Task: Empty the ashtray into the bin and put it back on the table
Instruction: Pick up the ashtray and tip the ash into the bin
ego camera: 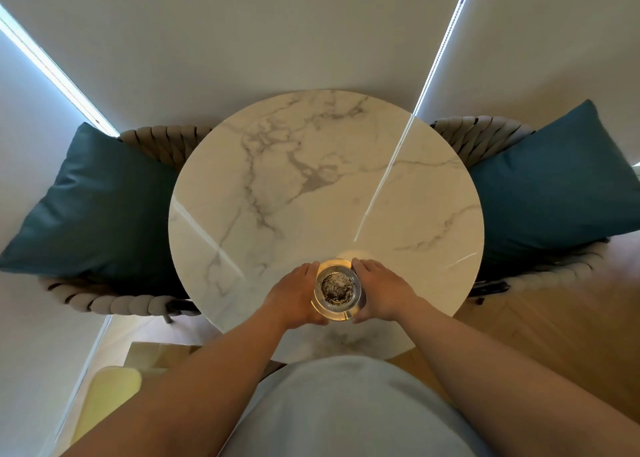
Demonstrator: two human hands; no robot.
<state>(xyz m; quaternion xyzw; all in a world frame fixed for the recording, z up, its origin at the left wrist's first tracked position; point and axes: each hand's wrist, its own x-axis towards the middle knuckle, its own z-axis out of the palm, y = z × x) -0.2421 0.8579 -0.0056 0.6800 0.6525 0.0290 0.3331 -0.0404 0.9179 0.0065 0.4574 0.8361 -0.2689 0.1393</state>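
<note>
A clear glass ashtray (pixel 337 288) with dark grey ash in its bowl sits near the front edge of the round white marble table (pixel 311 179). My left hand (pixel 294 295) cups its left side and my right hand (pixel 379 292) cups its right side, fingers wrapped against the glass. Whether the ashtray rests on the tabletop or is slightly lifted I cannot tell. No bin is in view.
Two woven rope chairs flank the table, each with a teal cushion: the left cushion (pixel 93 207), the right cushion (pixel 554 186). Closed pale blinds (pixel 277 34) hang behind. A yellow pad (pixel 110 397) and a wooden surface (pixel 152 356) lie low at the left; wooden floor (pixel 554 318) at the right.
</note>
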